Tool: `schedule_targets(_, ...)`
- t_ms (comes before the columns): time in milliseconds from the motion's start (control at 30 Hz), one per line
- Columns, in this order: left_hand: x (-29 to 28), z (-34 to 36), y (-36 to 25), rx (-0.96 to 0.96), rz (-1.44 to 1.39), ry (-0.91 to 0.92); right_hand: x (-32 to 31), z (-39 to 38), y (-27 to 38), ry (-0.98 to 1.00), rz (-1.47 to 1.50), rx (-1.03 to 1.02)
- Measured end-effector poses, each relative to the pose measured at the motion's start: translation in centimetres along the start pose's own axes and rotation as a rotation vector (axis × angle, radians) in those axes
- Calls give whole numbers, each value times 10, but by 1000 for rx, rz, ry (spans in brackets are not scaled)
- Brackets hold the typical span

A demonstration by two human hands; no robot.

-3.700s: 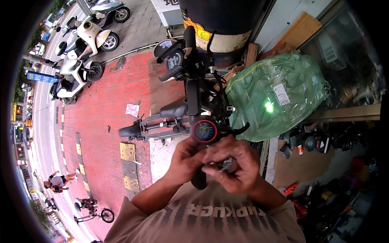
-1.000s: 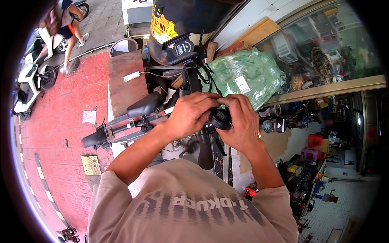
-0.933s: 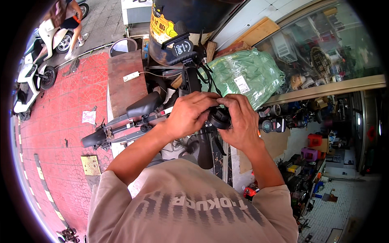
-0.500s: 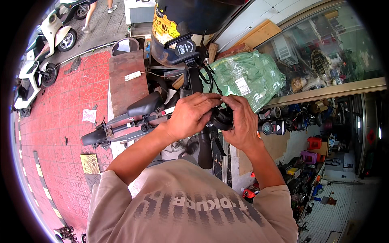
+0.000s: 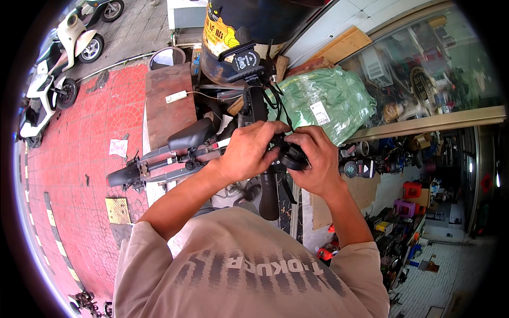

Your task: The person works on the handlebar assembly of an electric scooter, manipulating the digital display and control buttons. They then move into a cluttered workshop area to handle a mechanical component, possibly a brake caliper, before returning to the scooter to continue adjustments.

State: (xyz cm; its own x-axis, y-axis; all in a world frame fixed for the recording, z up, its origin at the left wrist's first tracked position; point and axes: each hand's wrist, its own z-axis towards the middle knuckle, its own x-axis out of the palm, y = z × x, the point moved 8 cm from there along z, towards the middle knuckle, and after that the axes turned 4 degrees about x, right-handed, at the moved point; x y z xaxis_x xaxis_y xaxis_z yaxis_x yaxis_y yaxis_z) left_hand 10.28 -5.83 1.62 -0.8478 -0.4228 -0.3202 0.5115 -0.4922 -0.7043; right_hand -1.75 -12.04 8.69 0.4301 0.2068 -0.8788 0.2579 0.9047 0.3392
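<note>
My left hand [image 5: 249, 151] and my right hand [image 5: 317, 158] close round a round black unit [image 5: 292, 159] on the handlebar of a black bicycle. Fingertips of both press near its upper side; no screen face shows. Below it runs the black handlebar grip [image 5: 269, 199], with a brake lever [image 5: 289, 193] beside it. Cables hang above my hands along the dark bar, which carries a black mount [image 5: 245, 61] at its far end. The bicycle's saddle [image 5: 191, 135] lies left of my left hand.
A green wrapped bundle [image 5: 339, 95] lies beyond, beside a dark drum [image 5: 238, 24] and a glass case [image 5: 408, 69]. White scooters [image 5: 85, 45] stand upper left on paving. A rusty board [image 5: 167, 116] holds a power strip [image 5: 175, 96]. Cluttered tools and parts [image 5: 392, 222] fill the right.
Since the earliest frame my hands have moved round the unit, whose red-rimmed screen is now hidden. In the last second they shifted slightly, and a passer-by has left the upper left.
</note>
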Motion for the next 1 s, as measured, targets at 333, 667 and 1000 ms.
schedule_targets(333, -4, 3, -5, -44, 15, 39, -3, 7, 1, 34, 78, 48)
schedule_targets(667, -13, 8, -7, -123, -11, 17, -4, 12, -3, 9, 261, 87)
schedule_targets(1000, -10, 4, -10, -125, -87, 8, -5, 13, -12, -28, 363, 168)
